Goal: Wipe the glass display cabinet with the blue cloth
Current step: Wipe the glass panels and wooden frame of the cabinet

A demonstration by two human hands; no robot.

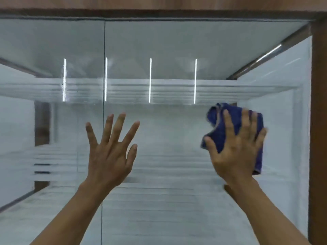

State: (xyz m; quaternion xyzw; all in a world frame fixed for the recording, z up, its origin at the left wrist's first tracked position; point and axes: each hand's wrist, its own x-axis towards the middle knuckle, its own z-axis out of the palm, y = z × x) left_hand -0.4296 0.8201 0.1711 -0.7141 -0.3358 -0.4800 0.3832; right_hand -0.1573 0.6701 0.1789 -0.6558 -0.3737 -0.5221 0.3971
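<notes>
The glass display cabinet (177,50) fills the view, its front made of two panes that meet at a vertical seam (104,68). My right hand (235,149) lies flat with fingers spread, pressing a crumpled blue cloth (216,119) against the right pane near the right frame. The cloth shows above and to the right of the fingers. My left hand (111,152) is held flat and open with fingers spread, against or just in front of the glass beside the seam; it holds nothing.
A brown wooden frame runs along the top (159,4) and down the right side (319,121). Inside are white shelves (159,89), a metal rail (265,57) at the upper right, and thin vertical light reflections on the glass.
</notes>
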